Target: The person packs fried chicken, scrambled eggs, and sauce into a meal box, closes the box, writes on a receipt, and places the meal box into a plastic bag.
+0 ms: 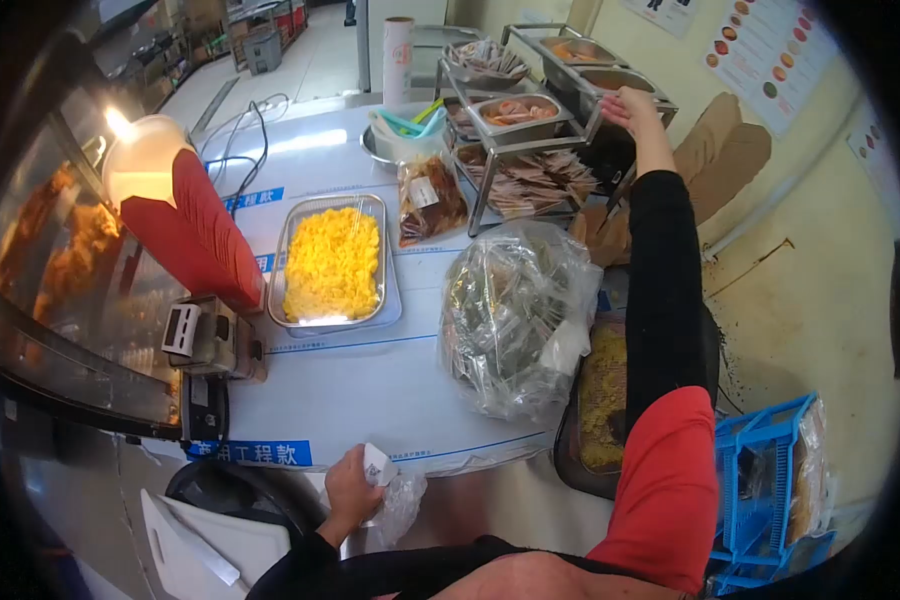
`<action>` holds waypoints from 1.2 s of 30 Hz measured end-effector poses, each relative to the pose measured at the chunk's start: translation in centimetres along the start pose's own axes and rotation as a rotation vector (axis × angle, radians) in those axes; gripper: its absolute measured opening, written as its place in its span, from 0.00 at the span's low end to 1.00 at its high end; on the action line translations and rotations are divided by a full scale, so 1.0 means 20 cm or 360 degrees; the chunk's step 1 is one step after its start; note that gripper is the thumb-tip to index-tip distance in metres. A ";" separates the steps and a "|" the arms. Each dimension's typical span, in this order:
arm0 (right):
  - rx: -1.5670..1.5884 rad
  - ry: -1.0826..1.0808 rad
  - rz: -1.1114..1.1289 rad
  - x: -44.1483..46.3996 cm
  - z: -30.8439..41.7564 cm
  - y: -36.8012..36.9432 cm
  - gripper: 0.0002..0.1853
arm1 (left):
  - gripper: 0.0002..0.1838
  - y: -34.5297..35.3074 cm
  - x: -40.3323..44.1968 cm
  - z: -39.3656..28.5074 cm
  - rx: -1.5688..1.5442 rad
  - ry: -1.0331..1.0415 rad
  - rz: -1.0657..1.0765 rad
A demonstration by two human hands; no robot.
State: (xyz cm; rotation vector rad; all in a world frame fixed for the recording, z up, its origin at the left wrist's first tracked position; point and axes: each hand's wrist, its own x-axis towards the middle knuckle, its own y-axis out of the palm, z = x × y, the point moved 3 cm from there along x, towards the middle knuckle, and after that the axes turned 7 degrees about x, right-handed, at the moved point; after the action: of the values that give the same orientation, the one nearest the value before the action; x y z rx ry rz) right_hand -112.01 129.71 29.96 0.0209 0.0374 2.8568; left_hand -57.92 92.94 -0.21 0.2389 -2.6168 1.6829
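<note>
My left hand is closed at the table's front edge around a white printed slip. A crumpled clear plastic bag hangs beside the slip, from the same hand. My right arm is stretched far forward, and my right hand is over the upper right of a tiered metal rack. Its fingers are extended, with nothing visible in them. Below it is a metal food pan; nearby sits a pan of pinkish sliced food. Lower on the rack lie many flat packets.
A tray of yellow pieces, a sealed bag of dark food and a large plastic bag occupy the table. To the left stand a lit glass cabinet and red cartons. A knife rests on a white board.
</note>
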 end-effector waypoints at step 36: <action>0.0907 -0.0790 0.0549 0.00 0.13 -0.01 0.11 | 0.38 0.02 -0.01 0.03 0.0106 0.0044 0.0099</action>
State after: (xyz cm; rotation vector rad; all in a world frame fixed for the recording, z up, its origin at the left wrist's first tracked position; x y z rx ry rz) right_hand -111.93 129.90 32.54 0.9213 0.8047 2.9694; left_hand -57.67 92.70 -0.90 0.1357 -2.5775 1.7816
